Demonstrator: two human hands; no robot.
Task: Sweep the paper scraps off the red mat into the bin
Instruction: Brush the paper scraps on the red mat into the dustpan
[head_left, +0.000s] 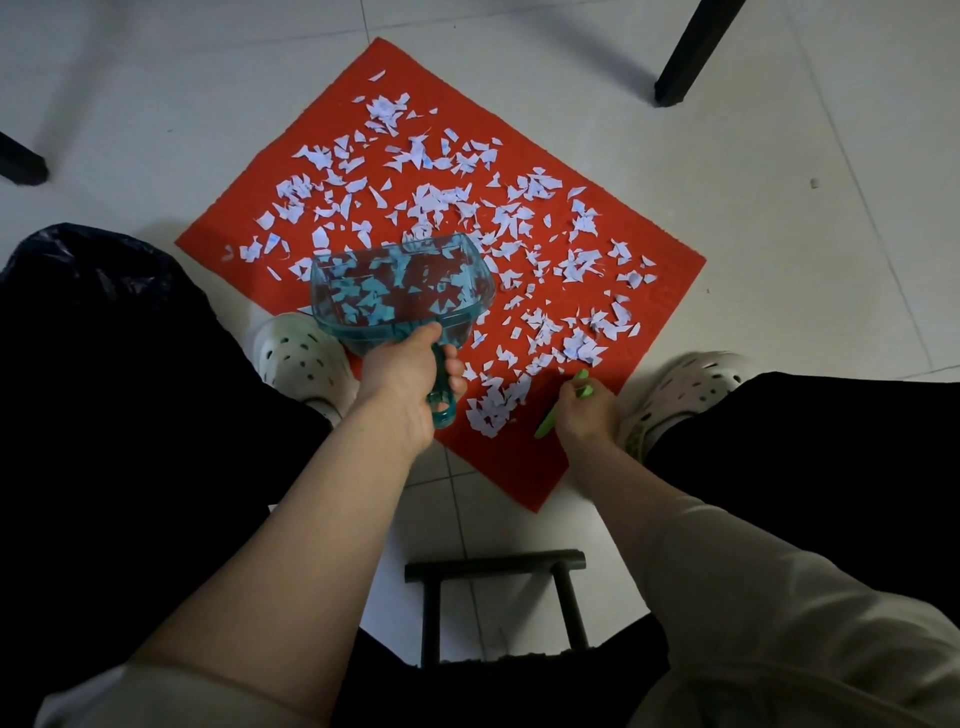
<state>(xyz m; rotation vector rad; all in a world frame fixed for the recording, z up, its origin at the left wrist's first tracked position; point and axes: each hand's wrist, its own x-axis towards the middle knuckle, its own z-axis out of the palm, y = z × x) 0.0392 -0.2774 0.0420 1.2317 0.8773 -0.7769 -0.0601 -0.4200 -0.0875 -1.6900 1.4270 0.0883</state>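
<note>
A red mat (291, 218) lies on the white tiled floor, strewn with several white paper scraps (431, 197). My left hand (405, 371) grips the handle of a clear teal dustpan (400, 288), held over the mat's near left side; scraps show through it. My right hand (584, 413) grips a green brush handle (548, 423) at the mat's near corner, beside a small heap of scraps (496, 402). The brush's bristles are hidden by my hand. A bin lined with a black bag (78, 260) stands at the left, behind my left knee.
My feet in white clogs (298, 353) (685, 387) flank the mat's near corner. A dark stool frame (493, 564) shows between my knees. Black furniture legs stand at the far right (685, 57) and far left (21, 161). White tiled floor (779, 234) surrounds the mat.
</note>
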